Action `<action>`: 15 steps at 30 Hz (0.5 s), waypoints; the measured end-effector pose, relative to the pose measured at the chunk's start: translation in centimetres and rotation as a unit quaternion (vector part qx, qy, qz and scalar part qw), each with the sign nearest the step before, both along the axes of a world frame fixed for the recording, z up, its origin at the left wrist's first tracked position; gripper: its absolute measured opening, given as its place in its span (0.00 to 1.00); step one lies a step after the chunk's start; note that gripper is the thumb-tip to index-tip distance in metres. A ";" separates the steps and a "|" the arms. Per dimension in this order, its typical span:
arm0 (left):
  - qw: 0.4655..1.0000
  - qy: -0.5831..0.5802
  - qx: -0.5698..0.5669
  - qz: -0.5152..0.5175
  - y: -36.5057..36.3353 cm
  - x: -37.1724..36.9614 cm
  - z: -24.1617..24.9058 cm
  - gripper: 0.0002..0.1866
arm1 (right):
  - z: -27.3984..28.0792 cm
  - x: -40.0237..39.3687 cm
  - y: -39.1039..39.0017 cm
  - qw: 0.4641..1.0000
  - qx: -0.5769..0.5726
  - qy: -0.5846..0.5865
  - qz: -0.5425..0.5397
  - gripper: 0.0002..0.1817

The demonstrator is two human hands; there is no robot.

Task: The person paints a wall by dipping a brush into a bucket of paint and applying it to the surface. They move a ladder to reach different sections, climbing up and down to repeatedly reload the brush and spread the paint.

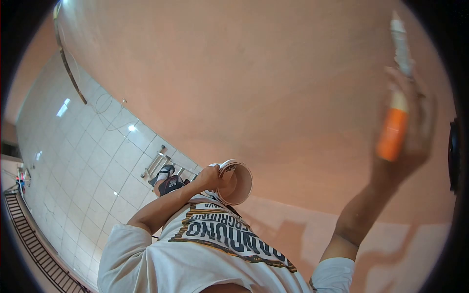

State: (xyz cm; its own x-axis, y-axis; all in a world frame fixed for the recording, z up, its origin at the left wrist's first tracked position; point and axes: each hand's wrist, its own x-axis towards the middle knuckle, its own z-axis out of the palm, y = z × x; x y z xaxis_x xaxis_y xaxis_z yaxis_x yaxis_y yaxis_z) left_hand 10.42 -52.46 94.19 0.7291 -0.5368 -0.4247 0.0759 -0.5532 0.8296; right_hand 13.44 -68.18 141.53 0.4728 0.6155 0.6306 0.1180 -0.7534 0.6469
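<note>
My left hand is closed on the rim of a white bucket, held near my chest and tilted, with pinkish paint on its inner wall. Raised at the upper right, my right hand grips a paint brush by its handle, which has an orange end. Its pale, paint-coated head points up, close to the wall. The hand and brush are slightly blurred. The wall is salmon pink, with a paler band low down.
A metal ladder stands below by my foot, on white floor tiles. A long thin strip and a loose wire hang at the upper left. A dark railing runs along the lower left. A black object sits at the right edge.
</note>
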 end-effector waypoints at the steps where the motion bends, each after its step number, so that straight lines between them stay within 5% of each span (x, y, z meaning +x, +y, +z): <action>1: 1.000 0.002 0.001 -0.004 -0.1 0.0 -0.1 0.14 | -2.8 0.4 0.6 1.000 0.004 -0.005 -0.018 0.10; 2: 1.000 0.004 0.002 -0.006 -0.2 0.1 0.0 0.14 | -5.7 0.8 1.3 0.999 0.008 -0.009 -0.037 0.10; 3: 1.000 -0.002 0.003 0.000 -0.1 0.0 -0.1 0.14 | -9.4 1.2 2.0 0.984 0.138 0.075 -0.082 0.11; 5: 1.000 -0.016 0.005 0.015 -0.2 0.0 -0.5 0.15 | -18.8 1.9 1.0 0.991 -0.059 0.089 -0.084 0.14; 8: 0.999 -0.047 -0.008 0.005 0.3 -0.2 0.0 0.17 | -30.2 1.1 1.4 0.960 -0.022 0.277 -0.024 0.14; 12: 1.000 -0.029 0.002 0.002 0.0 0.1 0.1 0.19 | -34.1 2.1 2.1 0.812 0.159 0.560 -0.040 0.12; 15: 0.999 -0.054 0.004 -0.001 -0.1 -0.4 -1.3 0.18 | -31.8 4.0 0.5 0.849 0.212 0.483 0.009 0.11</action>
